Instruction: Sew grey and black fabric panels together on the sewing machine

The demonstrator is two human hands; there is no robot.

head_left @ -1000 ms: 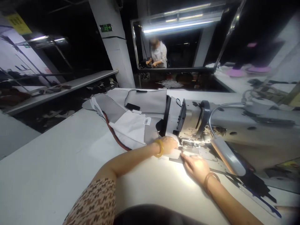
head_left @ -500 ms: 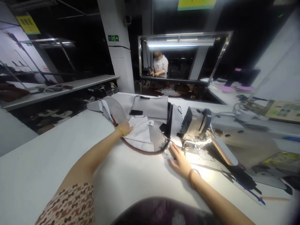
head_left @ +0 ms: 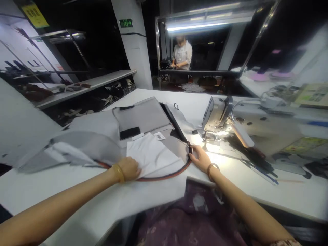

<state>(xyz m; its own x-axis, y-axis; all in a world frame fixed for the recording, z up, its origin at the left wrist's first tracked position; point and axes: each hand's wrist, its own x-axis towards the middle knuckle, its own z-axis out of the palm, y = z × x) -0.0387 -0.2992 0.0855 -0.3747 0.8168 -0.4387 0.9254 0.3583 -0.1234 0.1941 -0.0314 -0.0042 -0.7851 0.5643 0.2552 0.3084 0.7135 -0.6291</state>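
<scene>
Grey fabric piece (head_left: 143,114) at my 11 o'clock, probably light, floppy; I'd hold the bound edge (head_left: 166,178). Left hand (head_left: 128,168) fisted on it, 6 o'clock; right hand (head_left: 201,159) pinching it, 3 o'clock.

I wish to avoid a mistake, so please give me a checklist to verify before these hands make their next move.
1. Left hand on the large grey fabric piece: ok, at the edge of its white cloth panel; grip, cannot tell.
2. Right hand at the curved orange-and-black edging: ok, thumb and fingers at its black end.
3. White cloth panel smooth: not ok, creased.
4. Slim white lamp lit: ok, brightening the grey metal sewing machine.
5. Needle raised: cannot tell, too small in the glare.
</scene>
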